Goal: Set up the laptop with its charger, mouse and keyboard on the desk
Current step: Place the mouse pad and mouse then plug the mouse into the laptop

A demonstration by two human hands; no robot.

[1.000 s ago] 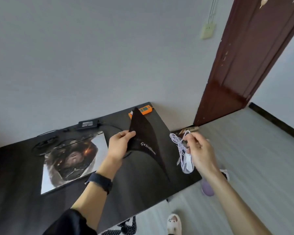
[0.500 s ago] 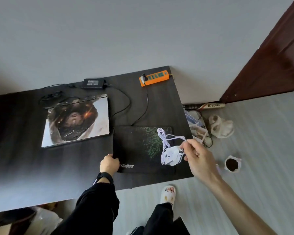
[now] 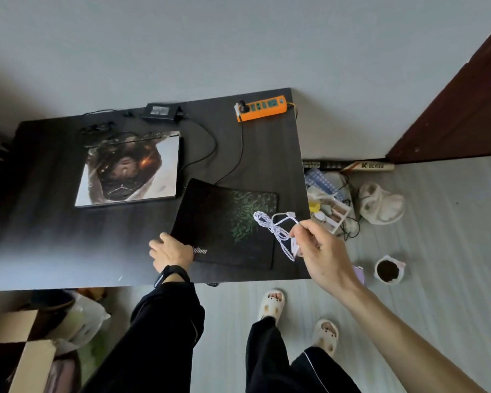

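A closed laptop [image 3: 131, 171] with a picture on its lid lies on the dark desk [image 3: 54, 245]. Behind it sits the black charger brick [image 3: 160, 112], its cable running to an orange power strip [image 3: 262, 107] at the desk's back right corner. A black mouse pad [image 3: 227, 222] with a green pattern lies flat to the right of the laptop. My left hand [image 3: 172, 251] grips the pad's near left corner. My right hand [image 3: 321, 251] holds a white mouse with its coiled white cable [image 3: 275, 229] above the pad's right edge.
Right of the desk, the floor holds a clutter of small items [image 3: 328, 199], white slippers [image 3: 380, 204], a small pot of soil [image 3: 389, 269] and a long box [image 3: 352, 165]. A dark door [image 3: 465, 109] stands at the right. A cardboard box [image 3: 26, 355] sits under the desk's left.
The mouse pad went from held up on edge to lying flat on the desk, my left hand still on its corner. My right hand stayed above the pad's right side with the mouse.
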